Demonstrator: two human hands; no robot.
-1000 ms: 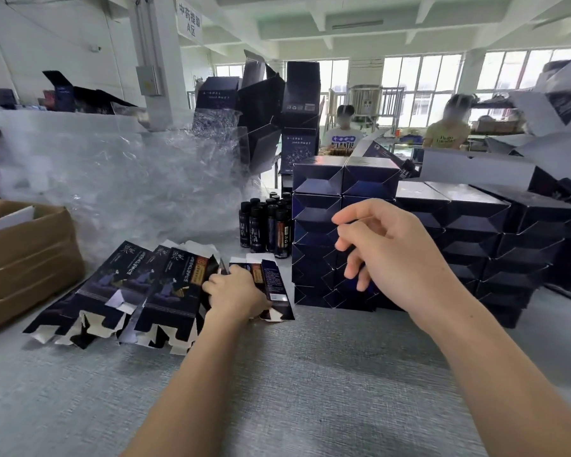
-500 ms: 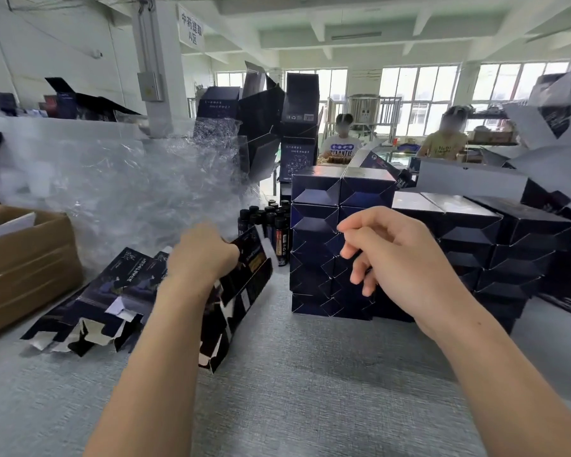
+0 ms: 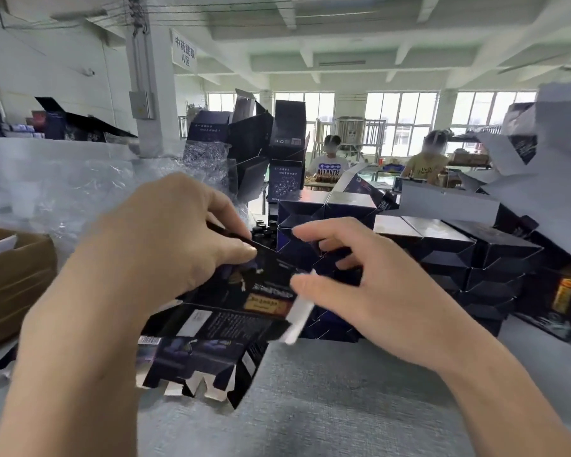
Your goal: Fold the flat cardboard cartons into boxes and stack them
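Observation:
My left hand (image 3: 152,245) grips a flat dark-blue carton (image 3: 225,328) by its upper edge and holds it up over the grey table (image 3: 327,407). Its lower flaps hang down towards me. My right hand (image 3: 360,291) is beside the carton's right edge, fingers spread and loosely bent, with the thumb at a white side flap (image 3: 299,313). Whether it grips the flap is unclear. Behind the hands stands a stack of folded dark-blue boxes (image 3: 327,209), several rows high, running off to the right.
A brown cardboard box (image 3: 14,278) sits at the left. Crumpled clear plastic wrap (image 3: 63,189) lies behind it. Small dark bottles (image 3: 264,227) stand by the stack. Taller open cartons (image 3: 277,150) rise behind. Two people sit at a far bench.
My left hand has lifted the flat carton from the pile at the left up to the centre. My right hand has come in to its right edge.

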